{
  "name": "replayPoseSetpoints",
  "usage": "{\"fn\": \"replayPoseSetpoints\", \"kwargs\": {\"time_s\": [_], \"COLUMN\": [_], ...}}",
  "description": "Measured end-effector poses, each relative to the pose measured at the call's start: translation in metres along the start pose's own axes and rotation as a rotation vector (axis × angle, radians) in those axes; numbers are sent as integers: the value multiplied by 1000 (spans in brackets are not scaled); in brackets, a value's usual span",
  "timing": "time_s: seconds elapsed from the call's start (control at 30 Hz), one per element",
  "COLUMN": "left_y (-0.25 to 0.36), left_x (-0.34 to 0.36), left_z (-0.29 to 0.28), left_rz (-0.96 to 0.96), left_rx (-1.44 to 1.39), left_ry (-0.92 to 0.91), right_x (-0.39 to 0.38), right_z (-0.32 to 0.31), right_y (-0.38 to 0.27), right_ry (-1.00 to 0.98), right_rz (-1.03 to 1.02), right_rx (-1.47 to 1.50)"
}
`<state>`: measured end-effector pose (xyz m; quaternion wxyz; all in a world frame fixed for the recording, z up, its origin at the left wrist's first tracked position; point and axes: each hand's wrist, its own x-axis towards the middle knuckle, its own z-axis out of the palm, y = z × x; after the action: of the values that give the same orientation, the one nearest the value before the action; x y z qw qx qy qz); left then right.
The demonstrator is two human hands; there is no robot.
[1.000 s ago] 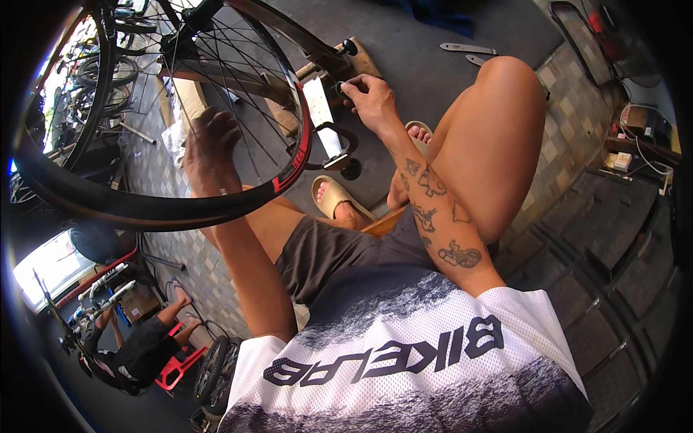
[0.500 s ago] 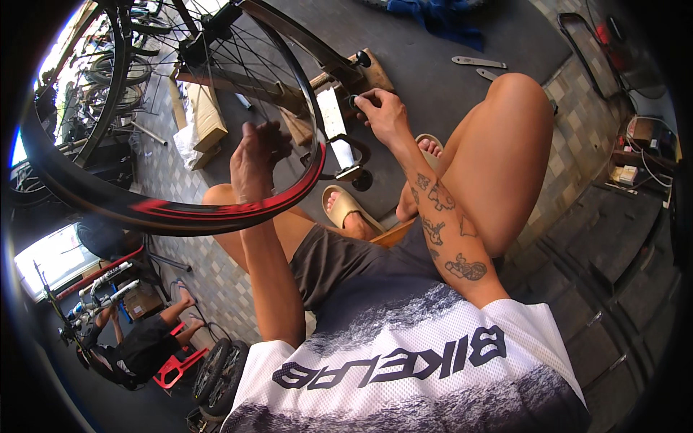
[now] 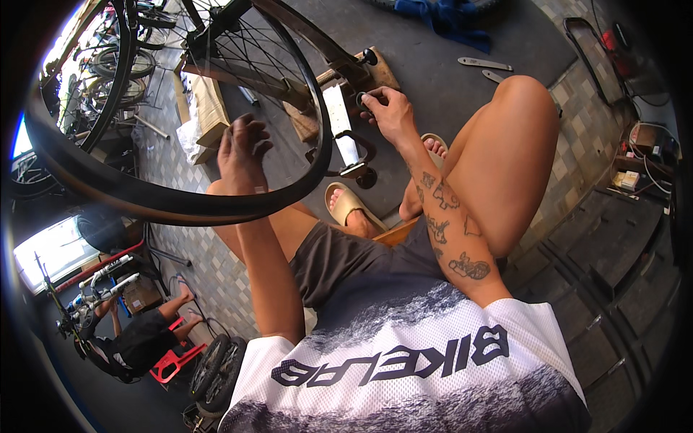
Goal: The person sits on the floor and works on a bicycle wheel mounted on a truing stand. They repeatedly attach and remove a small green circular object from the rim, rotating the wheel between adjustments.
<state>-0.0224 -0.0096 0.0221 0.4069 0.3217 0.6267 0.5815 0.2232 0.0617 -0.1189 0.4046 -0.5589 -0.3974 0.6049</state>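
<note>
A spoked bicycle wheel with a black rim (image 3: 180,206) stands in a truing stand (image 3: 339,126) in front of my knees. My left hand (image 3: 242,155) rests among the spokes just inside the rim, its fingers loosely spread and curled, holding nothing I can make out. My right hand (image 3: 390,115) pinches a small black knob on the side of the stand, next to its white upright arm. The stand sits on a wooden base (image 3: 361,72) on the dark floor mat.
Flat metal tools (image 3: 485,65) and a blue cloth (image 3: 447,16) lie on the mat behind the stand. A cardboard box (image 3: 206,108) sits to the left. Parked bicycles (image 3: 115,65) fill the far left. Another person (image 3: 137,335) sits at lower left by a red stool. Stacked tyres (image 3: 216,368) stand nearby.
The view has shifted so the wheel and stand sit further right. My left hand moved along the rim to the right; my right hand stayed on the stand's knob.
</note>
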Motion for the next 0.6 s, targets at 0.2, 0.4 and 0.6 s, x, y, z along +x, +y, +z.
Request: {"fn": "replayPoseSetpoints", "kwargs": {"time_s": [0.2,0.4,0.6], "left_y": [-38,-34,-18], "left_x": [-4,-24,-19], "left_z": [16,18,16], "left_rz": [-102,-117,-102], "left_rx": [82,69,65], "left_ry": [-107,-261,-293], "right_x": [-11,-31,-55], "right_z": [7,24,37], "right_y": [-8,-33,-50], "right_ry": [-45,-206,-269], "right_rz": [-77,-264,-302], "right_rx": [52,-3,61]}}
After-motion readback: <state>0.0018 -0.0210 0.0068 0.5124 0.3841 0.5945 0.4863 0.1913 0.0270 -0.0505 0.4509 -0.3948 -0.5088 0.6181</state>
